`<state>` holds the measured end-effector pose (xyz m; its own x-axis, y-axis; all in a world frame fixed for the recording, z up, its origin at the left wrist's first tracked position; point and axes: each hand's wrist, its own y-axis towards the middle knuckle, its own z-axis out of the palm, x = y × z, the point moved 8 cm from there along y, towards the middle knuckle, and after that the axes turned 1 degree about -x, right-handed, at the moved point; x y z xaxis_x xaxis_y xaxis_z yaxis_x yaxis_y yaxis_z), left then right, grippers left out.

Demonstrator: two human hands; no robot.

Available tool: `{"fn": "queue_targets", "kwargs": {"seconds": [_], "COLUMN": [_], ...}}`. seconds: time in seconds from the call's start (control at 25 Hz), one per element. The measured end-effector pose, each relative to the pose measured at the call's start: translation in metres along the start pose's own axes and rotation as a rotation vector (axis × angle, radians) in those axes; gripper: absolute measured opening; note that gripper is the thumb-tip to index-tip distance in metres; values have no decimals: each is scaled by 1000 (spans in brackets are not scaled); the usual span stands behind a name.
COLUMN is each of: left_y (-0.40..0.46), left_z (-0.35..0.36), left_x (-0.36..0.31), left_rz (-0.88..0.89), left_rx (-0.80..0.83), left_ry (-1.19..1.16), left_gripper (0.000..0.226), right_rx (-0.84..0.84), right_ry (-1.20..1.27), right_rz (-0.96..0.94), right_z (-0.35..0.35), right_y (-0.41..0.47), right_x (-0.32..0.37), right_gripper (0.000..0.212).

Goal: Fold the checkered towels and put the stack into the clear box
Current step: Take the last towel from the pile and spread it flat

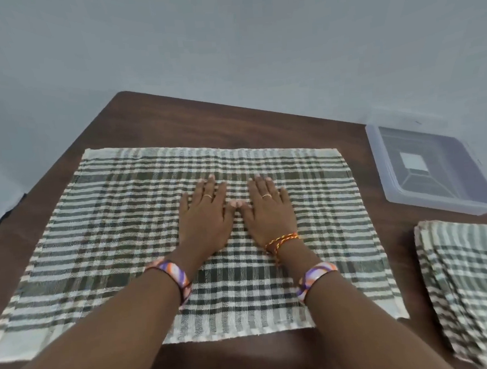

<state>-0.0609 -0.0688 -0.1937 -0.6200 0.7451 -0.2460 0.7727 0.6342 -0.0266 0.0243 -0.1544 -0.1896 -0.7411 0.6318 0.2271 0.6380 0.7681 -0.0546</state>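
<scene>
Spread towel: a checkered towel [119,236] is lying flat and unfolded across the middle of the brown table [191,113], its near edge hanging close to the table's front edge.
Left hand: the left hand [202,213] is resting palm down on the middle of the spread towel, with a ring showing on one finger.
Left fingers: the fingers [218,186] are lying straight and slightly apart, pressing flat on the cloth and gripping nothing.
Right hand: the right hand [268,208] is lying palm down just beside the left one, the two thumbs nearly meeting between them.
Right fingers: these fingers [258,184] are stretching out straight, slightly spread, flat on the towel and holding nothing; one is also wearing a ring.
Wrists: a purple, orange and white bangle [175,278] is sitting on the left wrist, a matching bangle [312,277] on the right, and an orange-red thread [281,240] is wrapping the right wrist above it.
Folded stack: a stack of folded checkered towels [471,289] is sitting at the right edge of the table, apart from the spread towel and partly cut off by the picture's edge.
Clear box: the clear box [378,157] is standing open at the far right of the table, just beyond the stack, with no towels inside.
Background: a plain pale wall [226,35] is rising behind the table.
</scene>
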Motion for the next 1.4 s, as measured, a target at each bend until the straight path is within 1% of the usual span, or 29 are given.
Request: {"fn": "queue_targets", "kwargs": {"seconds": [0.12,0.28,0.4,0.48,0.56,0.68,0.72,0.8,0.84,0.92,0.96,1.04,1.16,1.32,1.4], "left_y": [3,0,2,2,-10,-58,-77,-114,-132,-160,-172,-184,-187,-187,-187], "left_z": [2,2,3,0,-8,-13,-12,-12,-13,-15,-17,-18,-22,-22,-21], "left_x": [1,1,1,-1,-6,-13,-8,19,40,83,100,113,112,112,115], "left_rz": [-2,6,7,47,119,163,135,-9,-113,-317,-380,-402,-371,-358,-355], "left_rx": [12,10,49,100,94,41,16,-17,-14,24,51,89,84,65,88], "left_ry": [11,21,26,24,5,-23,-14,10,18,10,1,-21,-33,-27,-22], "left_gripper": [57,57,57,59,59,58,57,56,57,63,68,74,78,79,79], "right_rx": [3,-23,-28,-18,-51,-41,-19,27,49,84,94,95,68,0,-68], "right_ry": [-57,-55,-36,-36,-23,44,59,65,45,-12,-34,-57,-26,15,48], "right_rz": [127,326,391,427,414,227,166,94,88,122,152,215,369,582,704], "right_z": [-9,-23,-27,-29,-31,-13,-3,13,19,25,26,23,15,2,1], "right_y": [-10,-45,-66,-75,-84,-97,-104,-121,-131,-143,-151,-164,-190,-232,-253], "right_x": [-60,-135,-157,-147,-113,-22,7,46,54,46,39,22,-13,-73,-91], "right_gripper": [63,61,62,67,73,71,69,67,67,69,69,71,69,64,65]}}
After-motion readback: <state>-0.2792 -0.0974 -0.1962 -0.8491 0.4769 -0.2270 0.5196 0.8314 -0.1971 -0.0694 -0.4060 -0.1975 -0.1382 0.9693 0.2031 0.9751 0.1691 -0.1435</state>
